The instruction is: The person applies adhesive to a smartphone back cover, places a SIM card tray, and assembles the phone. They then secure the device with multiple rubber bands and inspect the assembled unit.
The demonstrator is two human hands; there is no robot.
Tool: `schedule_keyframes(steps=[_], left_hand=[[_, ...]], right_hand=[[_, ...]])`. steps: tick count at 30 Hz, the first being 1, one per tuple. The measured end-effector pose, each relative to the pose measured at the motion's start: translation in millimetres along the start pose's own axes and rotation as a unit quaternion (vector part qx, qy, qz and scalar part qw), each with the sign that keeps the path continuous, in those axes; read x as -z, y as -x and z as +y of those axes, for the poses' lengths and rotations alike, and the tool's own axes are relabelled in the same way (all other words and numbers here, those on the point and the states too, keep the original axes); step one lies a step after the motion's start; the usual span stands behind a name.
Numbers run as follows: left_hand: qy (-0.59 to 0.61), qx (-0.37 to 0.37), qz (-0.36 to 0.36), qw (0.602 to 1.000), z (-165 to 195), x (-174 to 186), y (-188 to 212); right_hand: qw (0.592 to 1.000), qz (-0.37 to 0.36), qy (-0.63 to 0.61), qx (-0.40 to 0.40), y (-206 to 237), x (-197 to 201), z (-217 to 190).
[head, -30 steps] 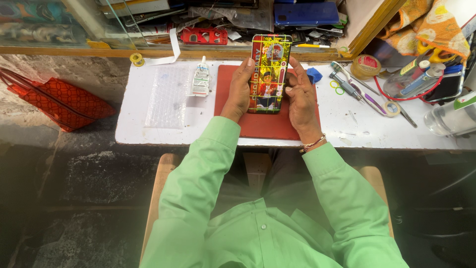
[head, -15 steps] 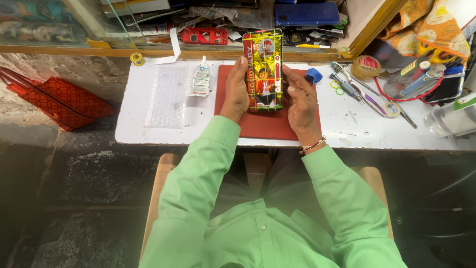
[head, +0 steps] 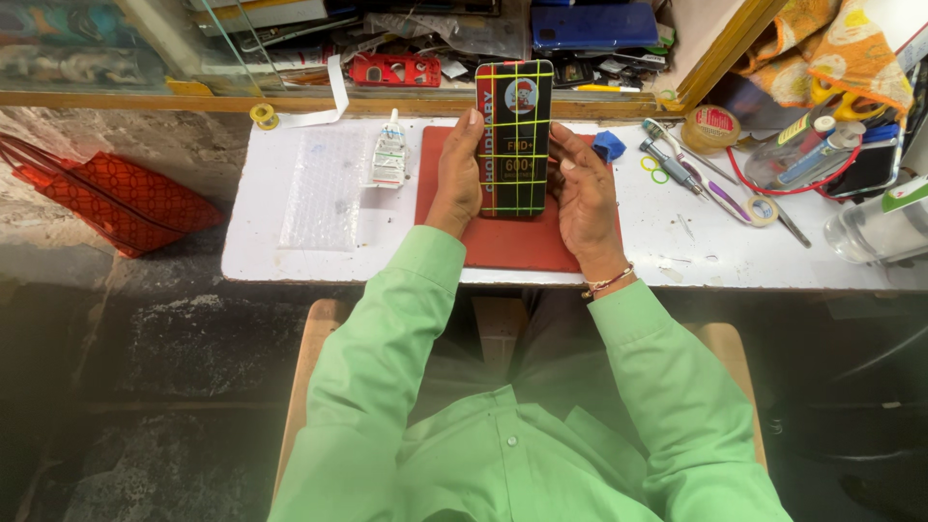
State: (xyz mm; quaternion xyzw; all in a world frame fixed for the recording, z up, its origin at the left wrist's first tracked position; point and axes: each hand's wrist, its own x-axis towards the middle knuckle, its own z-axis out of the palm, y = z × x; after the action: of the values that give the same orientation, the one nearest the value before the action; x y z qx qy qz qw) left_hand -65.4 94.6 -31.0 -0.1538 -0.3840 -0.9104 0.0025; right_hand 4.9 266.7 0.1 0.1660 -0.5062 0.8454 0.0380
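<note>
Phone [head: 514, 138]: upright slab, black and red printed face, crossed by yellow-green bands.
Left hand [head: 458, 174]: fingers clamped on its left edge.
Right hand [head: 582, 190]: fingers clamped on right edge.
Beneath: red mat [head: 503, 242], white surface [head: 290, 256].

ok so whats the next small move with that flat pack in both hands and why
Probably lower the flat pack onto the red mat. The left hand and right hand grip its long edges and hold it up above the mat, thin bands crossing its face. Working on those bands likely needs one hand free.
</note>
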Motion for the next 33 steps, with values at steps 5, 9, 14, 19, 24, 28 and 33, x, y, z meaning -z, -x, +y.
schedule_keyframes(steps=[5, 9, 14, 19, 24, 28, 33], left_hand=[[-0.022, 0.010, -0.001, 1.000, 4.9, -4.7, 3.8], [-0.036, 0.018, -0.003, 0.999, 4.8, -6.6, 4.1], [-0.031, 0.003, -0.011, 0.999, -1.6, -1.7, 2.4], [-0.037, -0.052, -0.016, 0.998, -7.7, -9.9, 1.4], [-0.526, -0.254, 0.028, 0.811, -5.9, -30.7, 11.7], [-0.440, -0.145, 0.044, 0.885, -8.0, -35.6, 14.9], [-0.029, -0.089, 0.028, 0.995, 35.1, 14.0, 6.0]], right_hand=[[0.997, 0.061, 0.055, 0.002, -4.6, 17.0, 21.7], [0.989, 0.133, 0.064, 0.031, -13.7, 31.8, 40.4], [0.981, 0.144, 0.129, 0.008, -13.0, 33.4, 45.1], [0.959, -0.011, 0.261, 0.107, -5.1, 9.5, 33.4], [0.904, 0.018, 0.410, 0.116, 8.6, -9.7, 20.7], [0.886, -0.104, 0.405, 0.198, 15.5, -14.4, 11.4], [0.888, -0.186, 0.367, 0.203, 18.3, -19.8, 2.6]])
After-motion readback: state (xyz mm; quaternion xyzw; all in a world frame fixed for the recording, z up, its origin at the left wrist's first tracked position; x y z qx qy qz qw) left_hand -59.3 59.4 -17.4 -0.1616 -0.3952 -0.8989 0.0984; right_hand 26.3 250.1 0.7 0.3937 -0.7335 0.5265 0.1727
